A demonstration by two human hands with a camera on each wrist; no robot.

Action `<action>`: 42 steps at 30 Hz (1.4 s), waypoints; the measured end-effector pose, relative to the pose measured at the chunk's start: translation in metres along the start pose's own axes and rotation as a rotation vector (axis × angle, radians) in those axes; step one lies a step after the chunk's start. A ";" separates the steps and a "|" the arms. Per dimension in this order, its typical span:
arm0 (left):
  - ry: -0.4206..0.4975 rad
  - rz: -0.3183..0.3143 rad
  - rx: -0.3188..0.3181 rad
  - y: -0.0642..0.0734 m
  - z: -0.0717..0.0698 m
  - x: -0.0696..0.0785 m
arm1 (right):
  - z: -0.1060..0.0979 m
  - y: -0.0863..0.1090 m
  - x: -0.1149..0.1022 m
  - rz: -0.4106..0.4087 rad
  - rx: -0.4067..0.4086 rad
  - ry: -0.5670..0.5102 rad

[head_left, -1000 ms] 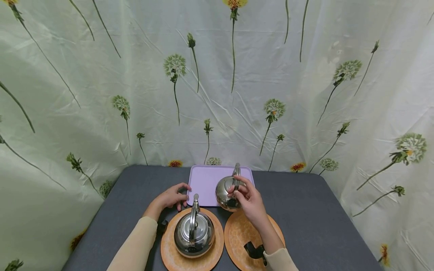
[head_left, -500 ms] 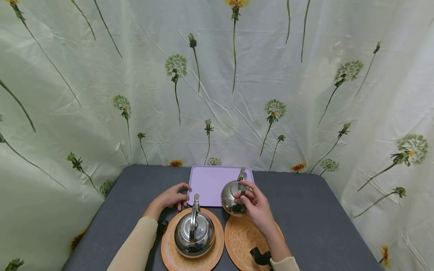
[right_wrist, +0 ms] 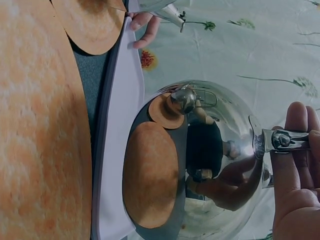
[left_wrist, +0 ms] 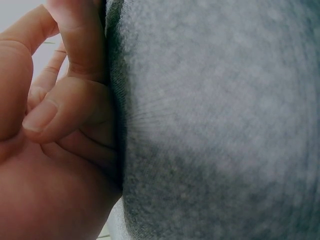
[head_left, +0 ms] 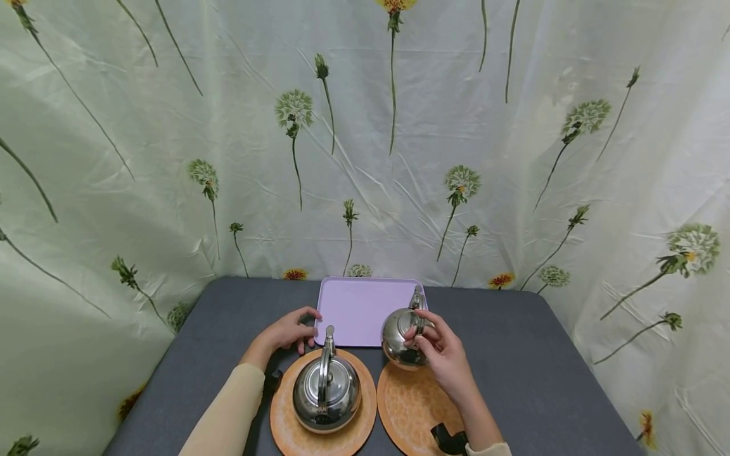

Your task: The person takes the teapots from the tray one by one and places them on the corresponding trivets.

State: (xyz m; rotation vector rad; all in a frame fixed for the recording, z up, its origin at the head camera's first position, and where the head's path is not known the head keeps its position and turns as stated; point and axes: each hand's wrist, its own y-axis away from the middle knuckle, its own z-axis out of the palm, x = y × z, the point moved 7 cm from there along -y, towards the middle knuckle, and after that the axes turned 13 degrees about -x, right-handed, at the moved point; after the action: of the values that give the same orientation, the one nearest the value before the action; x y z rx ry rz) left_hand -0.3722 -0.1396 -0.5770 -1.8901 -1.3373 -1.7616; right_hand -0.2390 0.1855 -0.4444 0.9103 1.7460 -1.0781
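Observation:
My right hand [head_left: 450,361] grips the top handle of a shiny steel kettle [head_left: 396,345], its fingers curled round the metal. That kettle overlaps the near right corner of a lilac tray [head_left: 350,310] and the far rim of the right round mat [head_left: 410,405]. The right wrist view shows the kettle's mirrored side and the handle's hinge at my fingers. At the tray's left edge, my left hand [head_left: 291,330] rests with relaxed fingers, the tips right at the rim. A second steel kettle [head_left: 345,402] stands upright on the left round mat [head_left: 282,405], handle raised.
Dark grey cloth [head_left: 513,354] covers the table. Behind it hangs a pale curtain [head_left: 376,177] printed with dandelions. The two orange-brown mats lie side by side in front of the tray. A black strap [head_left: 448,438] sits at my right wrist.
My right hand has carried its kettle rightward and toward me, from over the tray's right half to its near right corner. My left hand and the other kettle have stayed put.

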 end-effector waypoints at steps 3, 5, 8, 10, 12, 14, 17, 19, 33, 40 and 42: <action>-0.002 0.003 -0.003 -0.001 0.000 -0.001 | -0.002 0.002 0.000 0.003 0.000 0.009; -0.005 0.004 -0.005 -0.002 0.000 -0.001 | -0.004 0.005 -0.001 0.001 -0.004 0.010; -0.008 0.003 -0.008 -0.003 0.000 -0.001 | -0.008 0.008 -0.002 -0.006 -0.012 0.016; -0.014 0.002 -0.007 -0.003 0.000 -0.002 | -0.010 0.011 -0.002 -0.009 -0.015 0.019; -0.020 0.000 -0.005 -0.004 -0.001 -0.002 | -0.013 0.014 -0.003 -0.012 -0.015 0.027; -0.029 -0.001 -0.002 -0.004 -0.002 -0.002 | -0.015 0.016 -0.004 -0.012 -0.017 0.022; -0.036 -0.003 -0.001 -0.004 -0.002 -0.003 | -0.017 0.020 -0.004 -0.006 -0.020 0.014; -0.037 -0.003 -0.003 -0.004 -0.002 -0.003 | -0.018 0.022 -0.004 0.003 -0.021 0.008; -0.014 0.001 -0.003 -0.004 -0.002 -0.004 | -0.019 0.041 -0.002 -0.035 -0.074 0.016; -0.024 0.002 -0.006 -0.002 -0.002 -0.002 | -0.019 0.050 -0.001 -0.049 -0.090 0.010; -0.027 0.003 -0.007 -0.002 -0.002 -0.002 | -0.019 0.052 -0.002 -0.072 -0.101 0.001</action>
State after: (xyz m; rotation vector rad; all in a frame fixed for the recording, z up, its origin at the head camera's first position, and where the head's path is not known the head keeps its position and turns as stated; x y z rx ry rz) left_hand -0.3746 -0.1406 -0.5792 -1.9248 -1.3391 -1.7478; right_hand -0.1976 0.2212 -0.4527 0.7915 1.8283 -1.0255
